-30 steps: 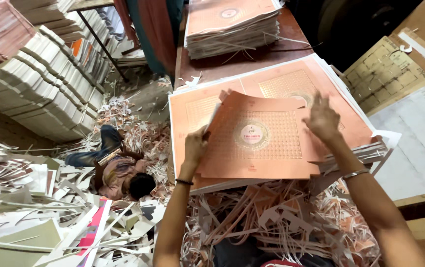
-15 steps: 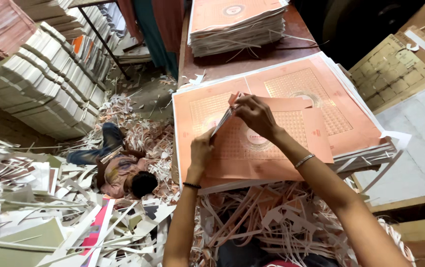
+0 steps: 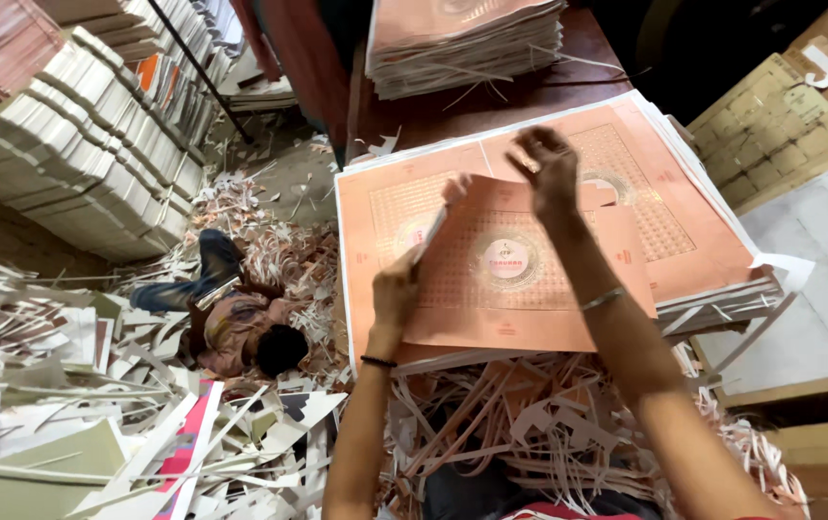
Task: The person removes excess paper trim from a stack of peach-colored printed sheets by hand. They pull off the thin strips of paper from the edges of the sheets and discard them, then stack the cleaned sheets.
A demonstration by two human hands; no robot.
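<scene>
While both hands grip it, salmon printed sheet [image 3: 520, 279] with round central emblem, left fingers [image 3: 397, 289] pinching edge, right fingers [image 3: 539, 164] holding corner.

head view | worn on the person's head; faces steeply down; close over the printed sheet stack [image 3: 626, 173]; floor scraps [image 3: 96, 424] at left

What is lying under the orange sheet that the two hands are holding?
Under the orange sheet lies a stack of larger orange printed sheets, on a dark wooden table. The middle of the stack's top is covered.
</scene>
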